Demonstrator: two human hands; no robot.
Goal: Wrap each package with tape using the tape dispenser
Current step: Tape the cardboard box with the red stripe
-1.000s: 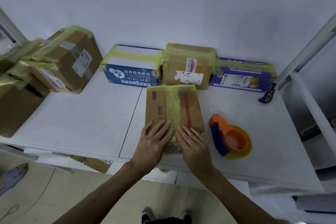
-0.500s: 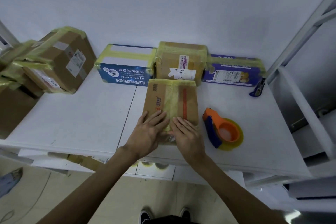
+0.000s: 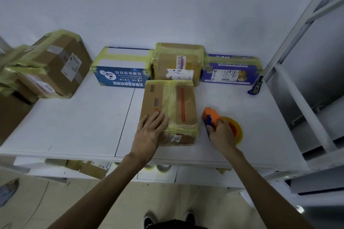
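Note:
A brown cardboard package (image 3: 171,106) with a red stripe and yellow tape bands lies flat near the front of the white table (image 3: 74,126). My left hand (image 3: 149,133) rests on its near left corner with fingers straight. To the right, my right hand (image 3: 222,135) grips the orange and blue tape dispenser (image 3: 212,116), which carries a yellow tape roll (image 3: 237,132).
Taped packages line the wall: a blue box (image 3: 122,69), a brown box (image 3: 176,63) and a purple box (image 3: 231,70). Larger taped cartons (image 3: 54,65) are stacked at the left. A blue utility knife (image 3: 256,85) lies by the white rack (image 3: 297,98) on the right.
My right hand has left the package and moved right onto the tape dispenser, now gripping it. My left hand stays on the package.

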